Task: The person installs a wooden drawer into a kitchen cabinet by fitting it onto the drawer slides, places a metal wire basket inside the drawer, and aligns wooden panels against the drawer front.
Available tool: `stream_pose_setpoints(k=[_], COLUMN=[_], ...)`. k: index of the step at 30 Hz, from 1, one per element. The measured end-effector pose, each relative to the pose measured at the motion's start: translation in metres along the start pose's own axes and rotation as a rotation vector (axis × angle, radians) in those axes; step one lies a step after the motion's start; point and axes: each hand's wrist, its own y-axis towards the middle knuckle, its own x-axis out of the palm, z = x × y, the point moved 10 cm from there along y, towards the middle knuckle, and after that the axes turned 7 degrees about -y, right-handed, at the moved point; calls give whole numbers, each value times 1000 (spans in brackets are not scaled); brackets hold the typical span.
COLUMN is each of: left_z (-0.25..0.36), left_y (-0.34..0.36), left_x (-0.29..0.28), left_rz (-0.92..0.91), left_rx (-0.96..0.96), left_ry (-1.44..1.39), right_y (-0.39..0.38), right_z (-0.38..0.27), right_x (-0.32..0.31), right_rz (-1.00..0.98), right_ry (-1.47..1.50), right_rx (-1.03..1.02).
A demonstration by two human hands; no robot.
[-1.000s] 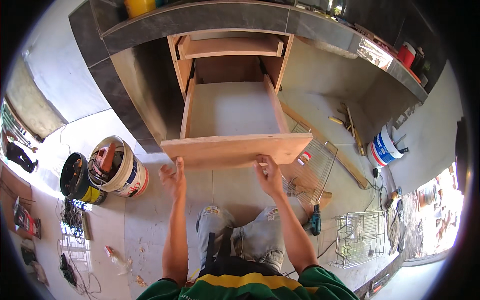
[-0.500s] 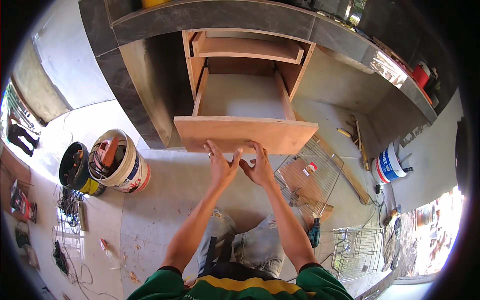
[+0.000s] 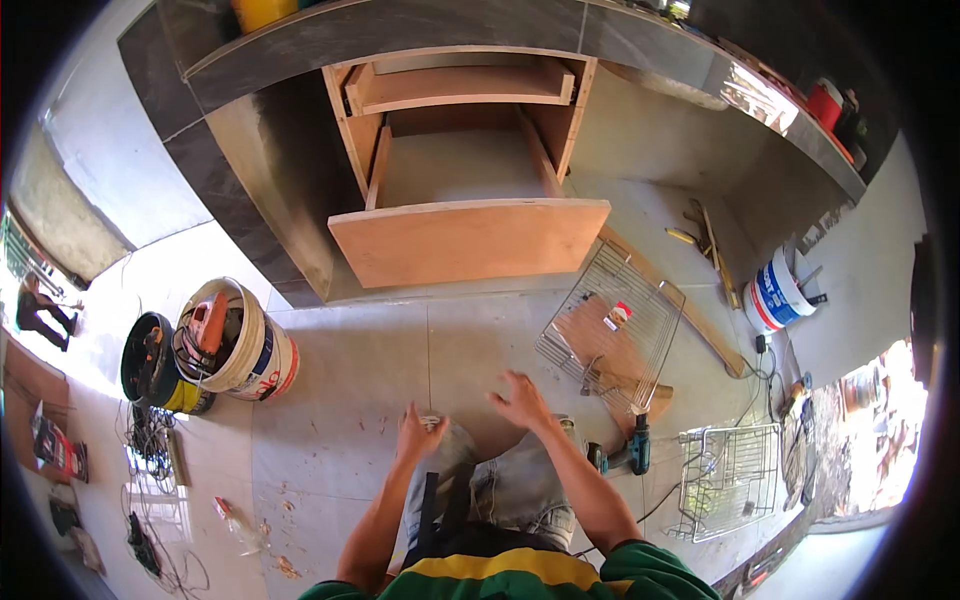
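A wooden drawer, its plain plywood front (image 3: 470, 245) facing me, stands pulled out of the cabinet under the counter. Both hands are apart from it, over my knees. My left hand (image 3: 420, 437) is empty, a finger and the thumb standing apart. To its right, my right hand (image 3: 522, 402) is empty too, with fingers stretched toward the drawer. Above the big drawer, a shallower wooden drawer (image 3: 460, 90) sits slightly out. A teal cordless drill (image 3: 638, 447) is on the floor by my right leg, beside a wire rack (image 3: 655, 335).
Two tool-filled buckets stand at left, one white (image 3: 262, 352), one dark (image 3: 150, 360). A wire basket (image 3: 740, 485) and a wooden board (image 3: 700, 325) lie at right, near a white-and-blue bucket (image 3: 775, 300). Tangled cords (image 3: 150, 455) cover the left floor. Another person (image 3: 45, 310) is at far left.
Both hands have come off the lower edge of the drawer front and drawn back toward my knees. The drawer stays pulled out. My view has shifted slightly.
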Motion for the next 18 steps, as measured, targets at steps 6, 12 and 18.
stream_pose_setpoints(k=[6, 12, 18], left_z=[-51, -56, -65], left_y=[-65, -60, -64], left_x=[41, 49, 45], left_rz=[-256, -275, -251], left_rx=[-255, -262, -236], left_ry=[356, 299, 290], right_y=[61, 183, 217], right_z=[-54, -118, -120], right_x=[-69, -105, -93], right_rz=[229, 267, 233], right_ry=[202, 265, 240], right_rx=[-49, -83, -127])
